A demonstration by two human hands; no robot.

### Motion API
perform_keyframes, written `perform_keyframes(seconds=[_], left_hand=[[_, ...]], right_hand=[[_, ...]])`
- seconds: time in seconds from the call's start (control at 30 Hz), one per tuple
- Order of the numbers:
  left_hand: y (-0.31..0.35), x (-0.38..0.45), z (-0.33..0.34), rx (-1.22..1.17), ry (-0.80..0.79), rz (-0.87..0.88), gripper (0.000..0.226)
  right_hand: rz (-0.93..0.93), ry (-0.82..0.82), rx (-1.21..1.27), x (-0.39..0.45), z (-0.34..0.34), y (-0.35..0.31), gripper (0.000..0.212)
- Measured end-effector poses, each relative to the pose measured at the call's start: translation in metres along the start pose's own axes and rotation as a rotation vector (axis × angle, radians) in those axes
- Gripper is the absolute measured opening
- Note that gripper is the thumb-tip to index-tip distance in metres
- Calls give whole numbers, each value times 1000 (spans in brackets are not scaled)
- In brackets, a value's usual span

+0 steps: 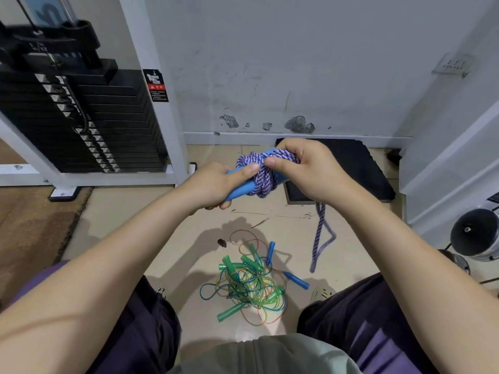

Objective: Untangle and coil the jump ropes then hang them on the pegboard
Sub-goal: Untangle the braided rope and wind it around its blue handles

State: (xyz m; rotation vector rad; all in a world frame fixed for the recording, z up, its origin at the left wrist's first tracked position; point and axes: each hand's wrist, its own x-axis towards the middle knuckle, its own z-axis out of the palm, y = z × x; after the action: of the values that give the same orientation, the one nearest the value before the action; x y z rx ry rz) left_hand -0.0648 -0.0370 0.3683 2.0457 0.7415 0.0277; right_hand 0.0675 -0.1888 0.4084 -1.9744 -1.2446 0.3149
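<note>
Tangled green and blue jump ropes [247, 287] lie on the floor [167, 238] between the person's knees while, above, the left hand [213, 186] grips the blue handles [239, 191], their axis running left-to-right, and the right hand [310, 168] pinches the purple rope [263, 168] wound around them, its tail hanging toward the floor.

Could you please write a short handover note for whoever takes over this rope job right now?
Left hand: grip on the blue handles of the purple braided rope.
Right hand: pinching the wound rope at the top of the bundle.
Done: most of the purple rope is wrapped around its handles; a loose loop hangs below the right hand.
Left: finish that wrap, then untangle and coil the green and blue ropes in the pile on the floor. No pegboard is in view; nothing is hung.
</note>
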Motion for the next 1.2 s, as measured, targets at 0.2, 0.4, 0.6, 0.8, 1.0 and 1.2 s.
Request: perform_keyframes(seconds=[0.2, 0.4, 0.6, 0.8, 1.0, 1.2], left_hand=[[11, -9, 14, 244, -105, 64, 69], [13, -14, 19, 281, -155, 158, 71], [17, -22, 17, 242, -123, 186, 84], [14, -21, 17, 85, -90, 147, 61], [12, -23, 19, -151, -163, 115, 54], [17, -24, 15, -61, -121, 135, 68]], right_hand=[[-35, -19, -5, 0, 3, 2, 36], [-4, -33, 15, 4, 6, 7, 31], [16, -24, -43, 6, 14, 15, 30], [5, 16, -103, 2, 15, 11, 45], [-144, 128, -283, -4, 14, 0, 45], [-113, 237, -186, 0, 15, 3, 43]])
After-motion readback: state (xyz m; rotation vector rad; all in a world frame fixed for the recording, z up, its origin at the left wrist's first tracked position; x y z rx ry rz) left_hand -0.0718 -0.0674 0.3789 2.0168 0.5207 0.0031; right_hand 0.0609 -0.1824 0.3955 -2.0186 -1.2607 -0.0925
